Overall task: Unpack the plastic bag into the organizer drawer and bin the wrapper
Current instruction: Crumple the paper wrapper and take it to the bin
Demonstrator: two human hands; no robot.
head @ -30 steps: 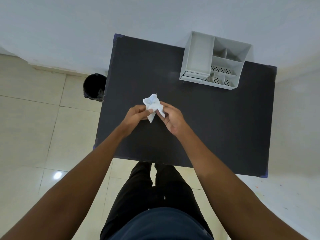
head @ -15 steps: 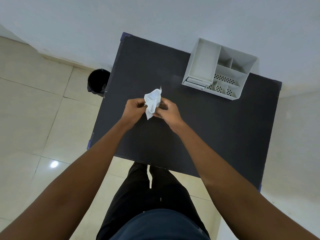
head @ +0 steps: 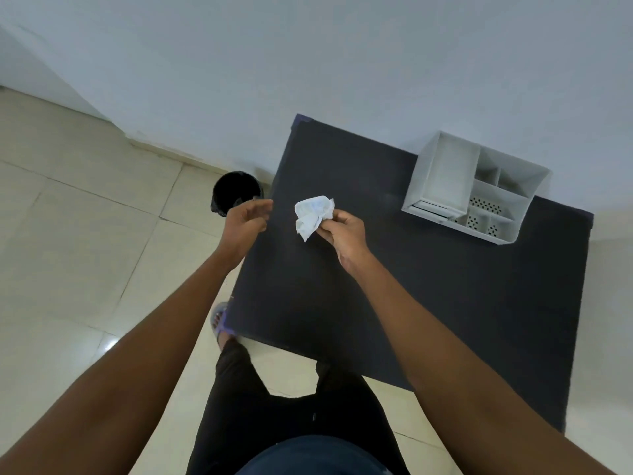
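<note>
White crumpled wrapper (head: 313, 214) is pinched in the right hand (head: 342, 234), fingertips clamped on its right edge, most of it sticking out left of the fingers. It hangs above the table (head: 428, 303), over the left-centre part of the top; can't tell if its lower tip touches the surface. Left hand (head: 245, 222) is empty, fingers loosely spread and curled, not touching the wrapper, with a clear gap between them. That hand sits over the table's left edge, partly above the floor (head: 85, 252).

Table top is dark, matte, bare across the middle and the near side, so lots of free room around both hands. Its left edge runs diagonally from the far corner by the wall (head: 308, 63) down to the near-left corner beside a foot (head: 219, 320). Near edge crosses just ahead of the person's black trousers (head: 274, 406).

Bin (head: 236, 192) is black, round, open-topped, standing on the floor just left of the table's left edge, close to the wall. The left hand overlaps its near rim in view. Nothing stands between wrapper and bin but the left hand and the table edge.

Organizer (head: 476, 190) is white, at the table's far-right part, back against the wall, well apart from the hands. It has one tall open section on its left, smaller dividers right, perforated bottoms in the front cells. Drawer front (head: 432, 210) shows at its lower left; contents not visible. Floor left of the table is open pale tile.
</note>
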